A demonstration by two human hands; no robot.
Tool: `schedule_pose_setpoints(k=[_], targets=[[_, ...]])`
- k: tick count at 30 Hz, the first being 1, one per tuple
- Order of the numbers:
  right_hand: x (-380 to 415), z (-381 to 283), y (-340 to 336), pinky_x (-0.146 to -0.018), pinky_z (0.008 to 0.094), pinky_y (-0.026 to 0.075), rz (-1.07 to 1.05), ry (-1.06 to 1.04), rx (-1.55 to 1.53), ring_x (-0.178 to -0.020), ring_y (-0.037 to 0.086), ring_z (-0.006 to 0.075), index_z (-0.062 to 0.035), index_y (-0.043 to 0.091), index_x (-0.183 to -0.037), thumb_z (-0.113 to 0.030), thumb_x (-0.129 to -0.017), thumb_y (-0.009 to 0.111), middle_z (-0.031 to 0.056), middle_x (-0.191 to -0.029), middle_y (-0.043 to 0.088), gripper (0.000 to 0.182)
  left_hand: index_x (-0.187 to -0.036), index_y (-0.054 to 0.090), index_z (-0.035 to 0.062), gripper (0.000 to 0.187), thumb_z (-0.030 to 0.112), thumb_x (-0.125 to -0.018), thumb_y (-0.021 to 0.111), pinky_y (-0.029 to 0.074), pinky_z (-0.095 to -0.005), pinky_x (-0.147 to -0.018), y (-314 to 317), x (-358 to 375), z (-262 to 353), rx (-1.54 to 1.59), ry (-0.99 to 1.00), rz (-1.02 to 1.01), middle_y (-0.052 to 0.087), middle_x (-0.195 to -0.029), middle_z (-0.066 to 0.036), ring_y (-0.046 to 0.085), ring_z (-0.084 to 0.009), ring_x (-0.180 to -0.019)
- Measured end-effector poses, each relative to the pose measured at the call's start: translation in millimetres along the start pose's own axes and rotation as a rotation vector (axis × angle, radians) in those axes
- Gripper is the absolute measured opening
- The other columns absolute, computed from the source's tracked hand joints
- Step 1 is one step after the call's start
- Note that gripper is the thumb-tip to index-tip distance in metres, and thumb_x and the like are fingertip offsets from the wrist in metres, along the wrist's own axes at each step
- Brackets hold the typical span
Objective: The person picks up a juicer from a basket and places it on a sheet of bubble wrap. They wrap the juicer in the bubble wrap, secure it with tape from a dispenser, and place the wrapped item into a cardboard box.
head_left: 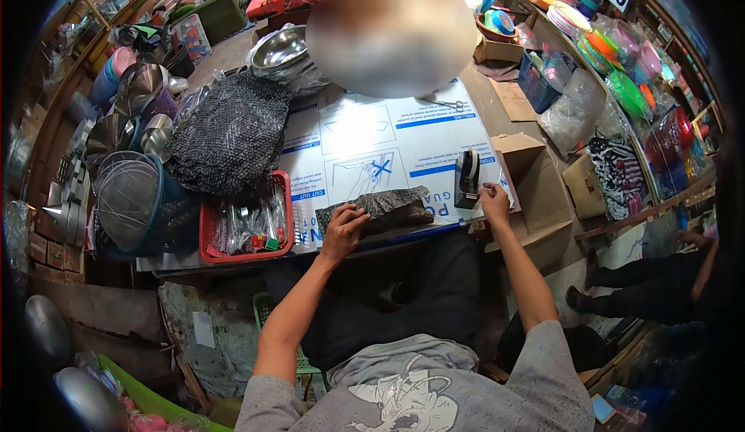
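A long package (392, 209) wrapped in black bubble wrap lies along the near edge of the table. My left hand (343, 230) is closed over its left end, fingers curled on top. Just right of the package stands a black tape dispenser (468, 177) with a roll of tape. My right hand (495, 202) is at the dispenser's lower right side, thumb and fingers pinched together. Whatever is between those fingertips is too small to make out.
A red basket (289, 222) of small packed items and a pile of black bubble wrap (229, 129) are on the left. Scissors (450, 105) lie farther back. Metal bowls (281, 48) stand behind; an open cardboard box (535, 191) is at right.
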State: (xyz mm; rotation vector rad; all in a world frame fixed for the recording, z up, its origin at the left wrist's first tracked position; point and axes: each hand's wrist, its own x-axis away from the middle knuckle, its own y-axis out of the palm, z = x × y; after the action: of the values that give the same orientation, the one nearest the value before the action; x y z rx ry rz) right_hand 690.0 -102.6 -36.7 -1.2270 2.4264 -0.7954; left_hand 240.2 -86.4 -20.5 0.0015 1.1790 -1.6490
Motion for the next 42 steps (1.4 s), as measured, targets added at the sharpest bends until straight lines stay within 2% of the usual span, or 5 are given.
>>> schedule_pose_setpoints(k=[5,9,18,28,42], targets=[[-34.3,20.1,17.1,-0.094,0.0384,0.060,-0.222,0.200,-0.139,-0.107,0.078,0.0272,0.0035,0.068,-0.135,-0.029,-0.091,0.084,0.0195,-0.116,0.081,0.057,-0.117,0.084,0.0113,0.037,-0.005,-0.084,0.083,0.056,-0.0450,-0.110,1.3,1.9,1.2,-0.001,-0.028,0.023,0.078,-0.116,-0.007,0.066,-0.0327,-0.124],[-26.7,-5.7,8.8,-0.093,0.0373,0.060,-0.228,0.281,-0.133,-0.106,0.077,0.0250,0.0050,0.067,-0.135,-0.025,-0.089,0.085,0.0194,-0.116,0.080,0.058,-0.117,0.085,0.0114,0.035,-0.003,-0.085,0.084,0.056,-0.0446,-0.108,2.1,1.3,3.1,-0.003,-0.036,0.032,0.078,-0.115,-0.007,0.066,-0.0324,-0.124],[-12.9,-9.9,-7.5,-0.092,0.0352,0.057,-0.246,0.323,-0.306,-0.103,0.073,0.0228,0.0063,0.070,-0.130,-0.021,-0.089,0.087,0.0164,-0.113,0.078,0.052,-0.115,0.085,0.0112,0.035,-0.005,-0.084,0.084,0.056,-0.0441,-0.108,3.9,0.9,1.7,-0.006,-0.040,0.039,0.077,-0.113,-0.006,0.066,-0.0321,-0.123],[38.3,-2.5,-16.9,-0.084,0.0278,0.052,-0.284,0.384,-0.337,-0.095,0.068,0.0126,0.0037,0.077,-0.121,-0.025,-0.095,0.088,0.0061,-0.109,0.079,0.041,-0.117,0.084,0.0081,0.033,-0.006,-0.087,0.082,0.056,-0.0435,-0.109,2.7,-0.9,1.4,0.003,-0.052,0.008,0.078,-0.117,-0.007,0.065,-0.0320,-0.126],[50.4,8.6,-6.0,-0.087,0.0297,0.054,-0.271,0.346,-0.425,-0.098,0.071,0.0138,0.0021,0.079,-0.121,-0.023,-0.102,0.080,0.0071,-0.107,0.080,0.032,-0.117,0.084,0.0089,0.032,-0.004,-0.088,0.082,0.057,-0.0440,-0.108,1.9,-2.8,1.3,-0.014,-0.052,0.003,0.078,-0.117,-0.007,0.066,-0.0321,-0.126]])
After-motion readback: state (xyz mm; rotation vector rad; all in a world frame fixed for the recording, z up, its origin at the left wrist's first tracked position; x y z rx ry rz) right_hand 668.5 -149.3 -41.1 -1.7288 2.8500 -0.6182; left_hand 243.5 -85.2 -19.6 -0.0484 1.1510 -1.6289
